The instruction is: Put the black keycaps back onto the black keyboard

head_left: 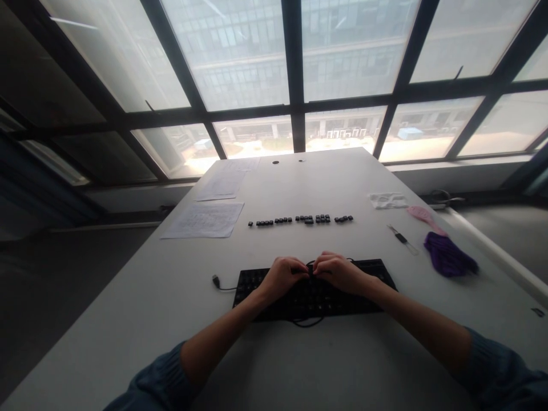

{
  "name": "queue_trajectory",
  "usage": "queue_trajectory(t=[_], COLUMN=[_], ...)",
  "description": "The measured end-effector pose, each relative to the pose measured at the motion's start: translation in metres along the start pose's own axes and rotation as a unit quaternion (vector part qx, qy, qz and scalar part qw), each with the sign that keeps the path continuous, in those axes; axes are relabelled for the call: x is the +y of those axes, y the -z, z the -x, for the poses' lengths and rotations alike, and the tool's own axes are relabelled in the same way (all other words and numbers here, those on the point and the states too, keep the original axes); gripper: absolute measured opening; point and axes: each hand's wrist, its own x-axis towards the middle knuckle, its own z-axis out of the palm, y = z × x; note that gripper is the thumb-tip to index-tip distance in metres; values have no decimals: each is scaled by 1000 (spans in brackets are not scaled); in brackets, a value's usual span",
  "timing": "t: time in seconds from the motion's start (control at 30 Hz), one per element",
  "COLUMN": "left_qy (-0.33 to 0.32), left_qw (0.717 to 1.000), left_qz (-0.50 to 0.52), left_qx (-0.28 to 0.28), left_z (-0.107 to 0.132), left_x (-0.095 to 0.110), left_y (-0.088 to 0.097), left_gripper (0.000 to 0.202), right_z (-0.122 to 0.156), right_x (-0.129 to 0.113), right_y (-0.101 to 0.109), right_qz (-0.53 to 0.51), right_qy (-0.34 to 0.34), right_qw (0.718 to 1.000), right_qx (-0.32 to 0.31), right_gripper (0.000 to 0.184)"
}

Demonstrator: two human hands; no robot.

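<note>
A black keyboard (351,305) lies crosswise on the white table in front of me. My left hand (285,275) and my right hand (338,271) meet over its upper middle, fingertips almost touching. Both hands are closed, with thumbs and fingers pinched around a small dark spot between them. What they grip is too dark and too covered to make out. A black cable (309,326) loops out at the keyboard's near edge, and its USB plug (216,281) rests on the table to the left. Beyond the keyboard, several loose black keycaps (308,221) stand in a broken row.
Written paper sheets (205,221) lie at the left. On the right are a crumpled white cloth (389,200), a pink brush-like item (422,214), a black-handled tool with a wire loop (401,237) and a purple cloth (447,254). Windows (252,57) rise past the table's far edge.
</note>
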Motion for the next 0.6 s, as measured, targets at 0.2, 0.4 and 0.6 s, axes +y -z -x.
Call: queue_trajectory(t=[0.2,0.4,0.6], left_qy=[-19,-37,-30], left_qw=[1000,997,997], left_qz=[-3,-61,-57], left_qx=[-2,16,42], left_z=[2,4,8], left_x=[2,-2,-3], left_y=[-2,-5,-12], left_gripper=[11,9,8], right_z=[-3,-5,-7], right_x=[-3,-7,-9], right_y=[3,2,-3], right_qz=[9,10,51], right_qy=[-4,-9,-9], right_qw=[1000,1000,998], right_qx=[-22,-21,-28], right_gripper=[14,16,19])
